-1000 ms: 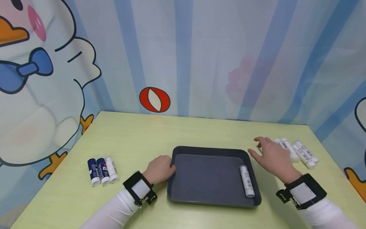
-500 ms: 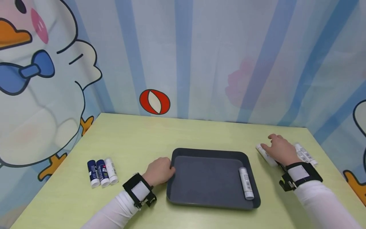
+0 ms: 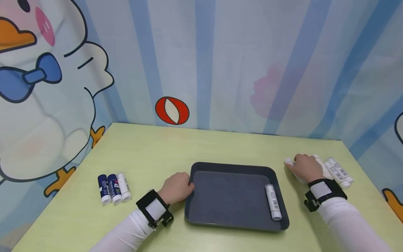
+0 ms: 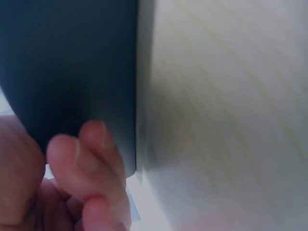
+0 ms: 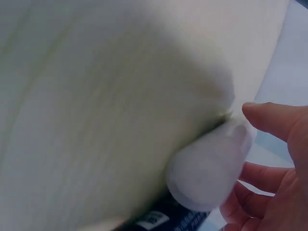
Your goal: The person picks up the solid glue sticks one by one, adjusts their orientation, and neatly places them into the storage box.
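No word, brand or number is coming through legibly — only blurred print is showing. On the outer navy glue stick, pale lettering is running along the label; the middle navy glue stick is also carrying a small red mark. The white glue stick beside them and the one in the tray are bearing small dark print, as are those at far right. In the right wrist view, a dark label is showing a pale box and white characters — all too blurred.
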Motion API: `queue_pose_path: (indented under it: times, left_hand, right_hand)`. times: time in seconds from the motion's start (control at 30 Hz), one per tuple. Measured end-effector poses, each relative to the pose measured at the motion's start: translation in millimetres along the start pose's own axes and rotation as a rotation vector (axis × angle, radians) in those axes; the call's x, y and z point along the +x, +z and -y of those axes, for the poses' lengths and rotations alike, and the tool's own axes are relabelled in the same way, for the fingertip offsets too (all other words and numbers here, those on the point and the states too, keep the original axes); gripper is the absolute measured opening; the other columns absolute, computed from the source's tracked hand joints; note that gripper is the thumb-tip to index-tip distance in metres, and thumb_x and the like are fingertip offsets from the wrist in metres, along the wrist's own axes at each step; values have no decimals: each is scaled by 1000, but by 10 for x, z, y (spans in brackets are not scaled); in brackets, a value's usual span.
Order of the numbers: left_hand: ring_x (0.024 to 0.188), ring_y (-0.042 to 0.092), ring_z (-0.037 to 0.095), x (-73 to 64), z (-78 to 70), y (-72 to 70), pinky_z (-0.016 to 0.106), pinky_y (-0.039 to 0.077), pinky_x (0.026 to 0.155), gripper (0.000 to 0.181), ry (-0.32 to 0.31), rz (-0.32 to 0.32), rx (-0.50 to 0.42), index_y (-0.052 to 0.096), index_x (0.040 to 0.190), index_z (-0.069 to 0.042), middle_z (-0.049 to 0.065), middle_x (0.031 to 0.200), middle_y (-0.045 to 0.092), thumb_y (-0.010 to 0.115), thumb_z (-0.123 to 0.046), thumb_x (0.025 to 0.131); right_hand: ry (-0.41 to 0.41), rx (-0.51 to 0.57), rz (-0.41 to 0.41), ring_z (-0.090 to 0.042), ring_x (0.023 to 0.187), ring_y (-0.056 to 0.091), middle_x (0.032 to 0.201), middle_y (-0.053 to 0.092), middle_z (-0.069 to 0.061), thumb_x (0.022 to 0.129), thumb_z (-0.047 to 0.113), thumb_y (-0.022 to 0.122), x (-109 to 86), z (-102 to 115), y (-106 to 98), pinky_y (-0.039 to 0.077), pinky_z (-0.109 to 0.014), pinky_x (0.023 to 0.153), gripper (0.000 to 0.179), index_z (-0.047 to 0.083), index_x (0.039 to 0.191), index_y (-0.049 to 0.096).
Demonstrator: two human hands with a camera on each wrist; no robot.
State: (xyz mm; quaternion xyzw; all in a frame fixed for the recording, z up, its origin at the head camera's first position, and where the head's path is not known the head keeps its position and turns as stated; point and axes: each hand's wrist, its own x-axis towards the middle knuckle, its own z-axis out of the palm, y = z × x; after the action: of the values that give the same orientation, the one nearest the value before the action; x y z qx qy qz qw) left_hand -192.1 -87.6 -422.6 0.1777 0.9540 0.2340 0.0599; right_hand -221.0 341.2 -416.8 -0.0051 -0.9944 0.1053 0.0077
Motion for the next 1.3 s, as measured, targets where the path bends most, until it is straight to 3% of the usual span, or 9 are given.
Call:
queue_pose_path:
  times: [0.1,0.27,0.53,0.8,1.07,1.2,1.3]
  left_hand:
    - [35,42,11,-1,4,3,25,32,37,40,7,2,0,46,52,-13,-5,42,42,56,-10,91]
    - [34,41,10,10,13,9,25,31,37,42,11,10,7,46,51,-13,-6,40,40,56,-11,92]
    - [35,42,11,13,-1,10,25,32,37,41,14,3,14,46,51,-13,-5,41,41,56,-11,91]
    - [36,42,10,8,-18,-11,25,32,37,41,15,15,23,45,51,-13,-5,42,41,56,-11,91]
    - [35,42,10,-4,25,-21,25,31,37,46,33,31,7,44,51,-14,-6,41,39,55,-18,95]
    - [34,42,11,2,55,-46,25,30,38,54,24,38,2,44,49,-15,-8,39,36,58,-39,96]
    - [37,40,11,20,55,-86,25,28,39,58,8,-1,18,44,48,-16,-9,41,32,60,-51,92]
  right_hand:
    - [12,4,-25,-28,55,46,60,48,-10,88,28,60,13,21,69,35,-39,52,35,5,64,48]
    - [26,16,-49,-29,55,47,62,49,-12,87,24,58,24,41,118,36,-40,52,31,3,67,49]
    - [20,94,-76,-24,53,43,60,44,-8,91,24,57,-27,92,27,32,-35,51,30,4,70,47]
    - [-34,205,-111,-25,63,54,77,59,-17,95,27,60,-120,190,-220,41,-37,55,42,-14,106,56]
    - [-75,401,-196,-32,81,60,100,60,-23,97,31,60,-325,377,-458,46,-34,59,43,-9,114,56]
    - [-88,532,-194,-21,78,63,101,61,-22,97,29,60,-433,502,-533,49,-28,62,43,-8,120,55]
    - [-93,677,-158,-10,77,63,102,62,-19,97,27,61,-511,613,-561,51,-22,66,43,-9,120,54]
